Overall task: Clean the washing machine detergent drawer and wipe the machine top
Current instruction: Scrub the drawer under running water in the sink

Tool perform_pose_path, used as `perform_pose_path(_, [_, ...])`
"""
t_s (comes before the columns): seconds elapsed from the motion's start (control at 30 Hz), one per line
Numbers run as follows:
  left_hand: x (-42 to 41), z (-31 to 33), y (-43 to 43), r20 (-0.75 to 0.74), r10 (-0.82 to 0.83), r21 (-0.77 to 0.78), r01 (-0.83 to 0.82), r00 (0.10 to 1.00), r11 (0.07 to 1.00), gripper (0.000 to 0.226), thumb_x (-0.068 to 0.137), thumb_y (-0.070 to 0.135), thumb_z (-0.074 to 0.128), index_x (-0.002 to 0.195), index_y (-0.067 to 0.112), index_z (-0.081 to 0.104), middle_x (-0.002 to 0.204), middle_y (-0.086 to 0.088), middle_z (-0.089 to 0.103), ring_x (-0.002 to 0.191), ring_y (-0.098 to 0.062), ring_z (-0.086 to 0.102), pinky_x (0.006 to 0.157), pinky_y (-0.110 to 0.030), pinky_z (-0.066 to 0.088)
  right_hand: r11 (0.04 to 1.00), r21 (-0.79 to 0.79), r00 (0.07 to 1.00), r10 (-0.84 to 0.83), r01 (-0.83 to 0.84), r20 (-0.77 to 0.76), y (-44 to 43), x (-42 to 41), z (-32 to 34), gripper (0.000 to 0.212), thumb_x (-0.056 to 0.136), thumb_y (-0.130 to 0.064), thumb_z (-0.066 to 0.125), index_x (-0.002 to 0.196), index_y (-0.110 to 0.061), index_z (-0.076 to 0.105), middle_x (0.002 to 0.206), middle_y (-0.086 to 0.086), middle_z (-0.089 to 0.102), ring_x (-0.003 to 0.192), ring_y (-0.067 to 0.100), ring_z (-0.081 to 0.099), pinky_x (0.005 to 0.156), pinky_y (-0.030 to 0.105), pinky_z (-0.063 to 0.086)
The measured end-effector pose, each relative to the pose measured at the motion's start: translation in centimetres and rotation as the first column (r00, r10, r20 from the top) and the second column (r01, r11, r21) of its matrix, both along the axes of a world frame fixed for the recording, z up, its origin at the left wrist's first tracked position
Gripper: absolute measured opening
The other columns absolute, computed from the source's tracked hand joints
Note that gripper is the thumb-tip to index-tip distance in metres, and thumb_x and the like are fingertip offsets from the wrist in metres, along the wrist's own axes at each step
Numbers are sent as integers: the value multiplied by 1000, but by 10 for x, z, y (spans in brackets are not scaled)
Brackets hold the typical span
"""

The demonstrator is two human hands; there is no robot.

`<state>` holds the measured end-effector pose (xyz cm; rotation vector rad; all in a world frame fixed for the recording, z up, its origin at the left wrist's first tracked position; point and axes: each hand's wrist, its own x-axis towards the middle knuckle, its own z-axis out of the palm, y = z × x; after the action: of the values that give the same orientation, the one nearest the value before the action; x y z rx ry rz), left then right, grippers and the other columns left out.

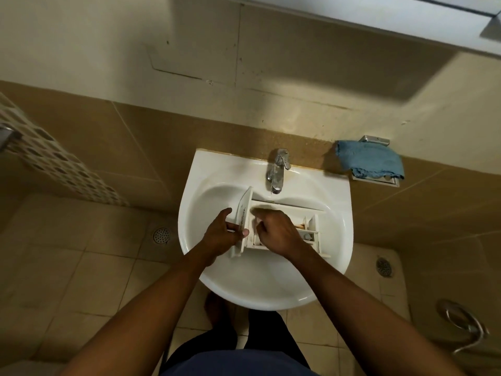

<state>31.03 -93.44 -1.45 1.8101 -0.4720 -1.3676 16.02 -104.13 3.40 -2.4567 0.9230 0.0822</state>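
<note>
The white detergent drawer (309,227) lies across the basin of a white sink (333,202), its front panel to the left. My left hand (223,234) grips that front panel, thumb and fingers wrapped around its edge. My right hand (279,232) is curled over the drawer's left compartments, fingers bent down inside; whether it holds anything is hidden. Brown residue shows in the drawer's right compartments. A blue cloth (370,161) is draped on a metal wall holder to the right of the sink.
A chrome tap (278,169) stands at the back of the sink, its spout above the drawer. Floor drains (161,235) lie on the tiled floor at both sides. A metal hose fitting (466,324) is at the lower right. My foot shows under the sink.
</note>
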Motion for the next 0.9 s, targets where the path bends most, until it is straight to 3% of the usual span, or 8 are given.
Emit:
perform_pose_path(0.07, [0,2,0,4,0,3,0,1000,1000,94,80,26,87,156,28,31,114,-5,68,105,-23,68,100,-49,55,998,-7,997,64,-65,-52,7,6,-7,52,93,-12,53,145,-4,51,150,22,50,130,39,55,106,41,47])
perform_pose_path(0.13, [-1,3,-1,5,-3,4,3,1000,1000,94,81,25,86,156,27,30,113,-4,68,104,-22,67,99,-48,56,988,-76,989,127,-133,-74,24,-3,-12,57,89,-6,60,145,0,49,154,26,44,134,41,52,110,44,44])
perform_pose_path(0.23, [-1,3,0,12,-17,8,17,1000,1000,93,81,26,86,156,27,30,114,-3,67,108,-25,66,102,-50,54,968,-144,979,198,-203,-51,45,-30,-7,47,80,-1,63,126,0,66,132,24,64,118,39,65,101,46,52])
perform_pose_path(0.37, [2,2,1,17,-36,8,36,999,999,96,80,30,87,157,27,30,116,-5,68,110,-26,66,103,-51,53,992,-63,993,101,-105,-55,27,-30,6,31,87,-8,52,109,-9,74,104,13,76,95,32,71,78,27,50])
perform_pose_path(0.57, [0,4,0,4,-11,4,11,1000,1000,96,80,25,87,157,26,31,116,-8,69,107,-27,68,100,-50,56,992,-31,991,124,-126,-59,31,-13,-11,59,91,-3,55,149,-1,47,159,22,38,145,37,41,119,45,37])
perform_pose_path(0.67, [1,3,0,24,-30,6,29,999,1000,96,80,29,87,157,27,30,119,-7,68,109,-28,67,101,-51,54,982,-78,985,170,-172,-32,53,-34,-10,53,85,-1,55,138,-1,59,146,22,54,133,38,55,111,45,45])
perform_pose_path(0.8, [2,3,1,17,-47,4,47,999,999,96,80,30,86,158,27,29,121,-7,67,109,-27,67,101,-51,54,987,-95,992,124,-127,-34,44,-39,-2,35,87,-11,49,112,-11,74,108,12,76,95,31,71,80,33,56])
perform_pose_path(0.9, [1,3,0,16,-40,12,40,999,999,96,80,29,87,157,26,30,120,-7,67,109,-27,67,100,-49,56,994,-76,996,84,-82,17,33,-24,-9,37,90,-8,53,125,-7,66,125,16,69,113,34,67,92,36,55])
